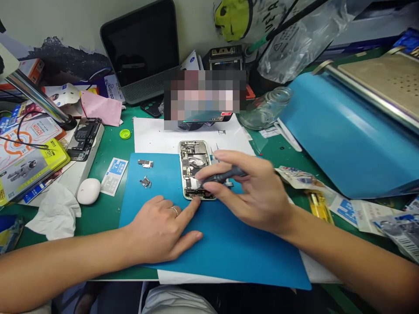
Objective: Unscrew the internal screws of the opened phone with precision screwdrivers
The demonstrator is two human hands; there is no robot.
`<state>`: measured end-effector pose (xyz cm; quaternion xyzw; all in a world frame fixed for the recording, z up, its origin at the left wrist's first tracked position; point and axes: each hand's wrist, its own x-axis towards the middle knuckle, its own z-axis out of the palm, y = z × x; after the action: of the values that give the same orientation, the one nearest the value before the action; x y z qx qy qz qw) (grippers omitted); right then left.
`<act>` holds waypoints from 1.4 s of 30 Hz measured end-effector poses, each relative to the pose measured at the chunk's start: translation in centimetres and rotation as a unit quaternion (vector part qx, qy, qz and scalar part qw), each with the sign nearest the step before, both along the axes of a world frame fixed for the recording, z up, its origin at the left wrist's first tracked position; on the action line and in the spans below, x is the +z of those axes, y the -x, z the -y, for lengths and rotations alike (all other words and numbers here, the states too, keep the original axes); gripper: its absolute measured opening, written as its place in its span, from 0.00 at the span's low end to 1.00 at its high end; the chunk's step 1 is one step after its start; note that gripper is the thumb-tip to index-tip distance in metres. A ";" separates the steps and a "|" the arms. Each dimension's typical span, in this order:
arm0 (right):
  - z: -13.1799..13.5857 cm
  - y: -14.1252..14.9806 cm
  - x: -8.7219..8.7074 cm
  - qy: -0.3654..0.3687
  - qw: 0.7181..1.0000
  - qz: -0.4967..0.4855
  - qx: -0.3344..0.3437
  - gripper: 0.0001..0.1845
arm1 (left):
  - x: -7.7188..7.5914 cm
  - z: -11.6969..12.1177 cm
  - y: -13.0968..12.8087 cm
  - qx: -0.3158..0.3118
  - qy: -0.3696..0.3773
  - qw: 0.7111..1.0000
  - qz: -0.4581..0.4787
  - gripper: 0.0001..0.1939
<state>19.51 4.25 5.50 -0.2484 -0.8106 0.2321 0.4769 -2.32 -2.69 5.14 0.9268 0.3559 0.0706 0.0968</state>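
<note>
An opened smartphone [193,168] lies face up on the blue mat [222,244], its inner parts showing. My left hand [162,229] rests on the mat with index finger stretched to the phone's lower edge, thumb apart and the other fingers curled; it holds nothing. Between the thumb and fingers of my right hand [255,192] is a dark, slim screwdriver [221,177], held slanting over the lower part of the phone. Its tip is too small to make out. Two small metal phone parts, a bracket [145,163] and a dark piece [145,182], lie left of the phone.
Behind the phone lies white paper [153,135], with a blurred-out patch beyond it. A glass jar [268,107] and a large blue sheet [343,139] are at right. White earbud case [89,191], crumpled tissue [55,211] and another opened phone [84,138] are at left.
</note>
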 end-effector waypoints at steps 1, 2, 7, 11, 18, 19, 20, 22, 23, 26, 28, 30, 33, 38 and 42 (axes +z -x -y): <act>0.0 0.5 -0.1 -0.022 1.000 0.009 0.005 0.31 | 0.0 0.0 0.0 0.002 -0.002 1.000 -0.006 0.30; -0.1 0.8 -0.3 -0.044 0.999 0.015 0.002 0.31 | 0.0 0.1 -0.1 0.003 -0.003 1.000 -0.013 0.31; -0.1 1.0 -1.4 -0.091 0.994 0.053 -0.026 0.35 | 0.1 0.1 -0.4 0.001 0.003 0.999 -0.036 0.32; 0.0 1.1 -1.7 -0.078 0.995 0.054 -0.018 0.37 | 0.1 0.0 -0.6 0.004 0.002 0.999 -0.035 0.33; 0.0 1.2 -2.0 -0.088 0.995 0.046 -0.006 0.39 | 0.0 0.2 -0.6 0.001 -0.011 0.999 -0.030 0.32; 0.0 1.2 -2.0 -0.092 0.995 0.047 -0.005 0.39 | 0.1 0.2 -0.6 0.000 -0.011 0.999 -0.031 0.32; 0.0 1.2 -1.9 -0.093 0.994 0.049 -0.004 0.40 | 0.1 0.2 -0.6 0.000 -0.010 0.999 -0.032 0.32; 0.1 1.2 -1.9 -0.093 0.994 0.053 -0.005 0.40 | 0.0 0.2 -0.6 -0.001 -0.008 0.999 -0.032 0.32; 0.1 1.2 -1.9 -0.093 0.994 0.056 -0.007 0.40 | 0.0 0.2 -0.6 -0.001 -0.007 0.999 -0.032 0.31; 0.1 1.3 -1.7 -0.101 0.993 0.068 -0.005 0.37 | -0.1 0.2 -0.6 0.000 -0.013 1.000 -0.028 0.31; 0.1 1.5 -1.4 -0.120 0.990 0.069 -0.002 0.37 | -0.1 0.1 -0.6 0.001 -0.017 0.999 -0.027 0.31; 0.0 1.6 -1.1 -0.131 0.988 0.076 -0.007 0.38 | -0.2 0.1 -0.6 0.001 -0.017 1.000 -0.026 0.31; 0.0 1.7 -0.6 -0.126 0.986 0.103 -0.026 0.40 | -0.1 0.0 -0.6 -0.001 -0.020 1.000 -0.023 0.32; 0.1 1.5 -0.2 -0.123 0.984 0.127 -0.029 0.41 | -0.1 0.1 -0.5 0.000 -0.025 0.999 -0.020 0.31; 0.0 1.5 -0.3 -0.127 0.983 0.131 -0.030 0.40 | -0.1 0.1 -0.5 -0.001 -0.019 1.000 -0.021 0.31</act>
<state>18.04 4.23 5.25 -0.2387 -0.8810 0.0782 0.4010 -1.79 -2.81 5.06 0.9300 0.3557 0.0579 0.0719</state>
